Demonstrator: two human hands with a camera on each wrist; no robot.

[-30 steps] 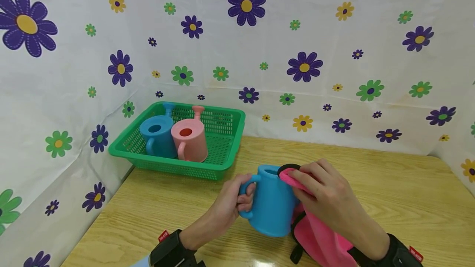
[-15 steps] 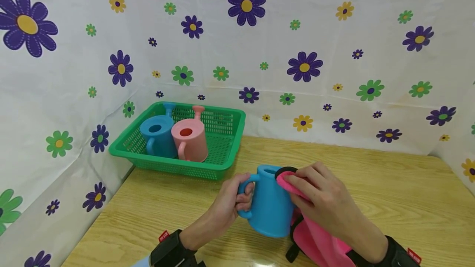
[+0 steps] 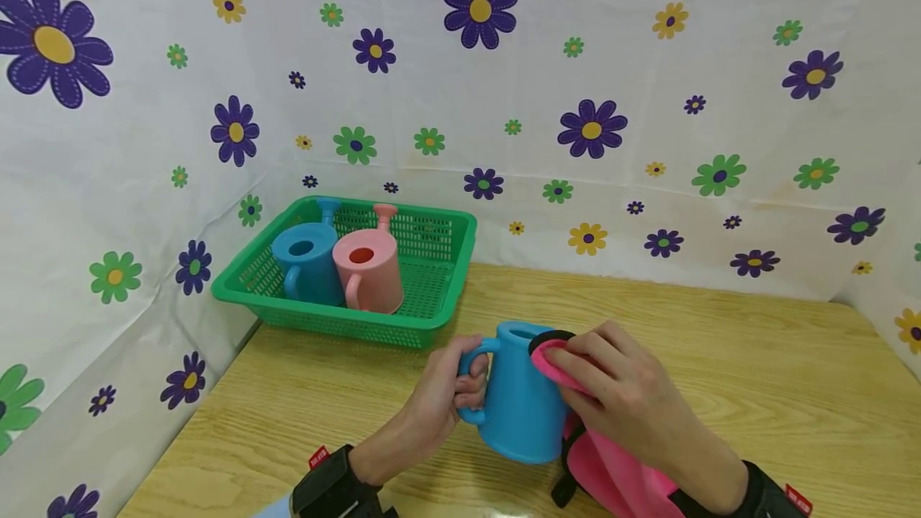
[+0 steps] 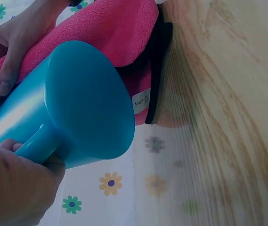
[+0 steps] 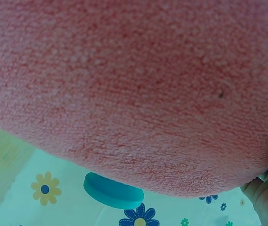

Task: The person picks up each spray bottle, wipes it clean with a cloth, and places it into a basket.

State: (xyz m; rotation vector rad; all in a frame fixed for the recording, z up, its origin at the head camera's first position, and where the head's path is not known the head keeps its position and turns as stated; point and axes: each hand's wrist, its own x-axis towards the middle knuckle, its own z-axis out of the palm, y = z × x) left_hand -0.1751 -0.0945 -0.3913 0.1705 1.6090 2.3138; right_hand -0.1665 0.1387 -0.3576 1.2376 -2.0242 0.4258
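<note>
My left hand (image 3: pixel 449 386) grips the handle of a blue toy watering can (image 3: pixel 521 406), fingers curled through the loop. The can is lifted off the table, and its flat base faces the left wrist view. My right hand (image 3: pixel 626 394) holds a pink fleecy cloth (image 3: pixel 626 470) with black edging against the can's upper right side, near the rim. Loose cloth hangs below that hand and shows a white label (image 4: pixel 141 100) in the left wrist view. Cloth fills most of the right wrist view; the can's blue sprinkler head (image 5: pixel 113 190) peeks out beneath it.
A green perforated basket (image 3: pixel 338 332) stands at the back left of the wooden table (image 3: pixel 777 374). Inside it, a blue watering can (image 3: pixel 309 266) and a pink watering can (image 3: pixel 368 272) stand side by side. A flower-printed white sheet (image 3: pixel 432 86) hangs behind and along the left.
The right hand and the cloth have slid slightly down and left along the can's side. The can has shifted a little left with the left hand. The basket stays put.
</note>
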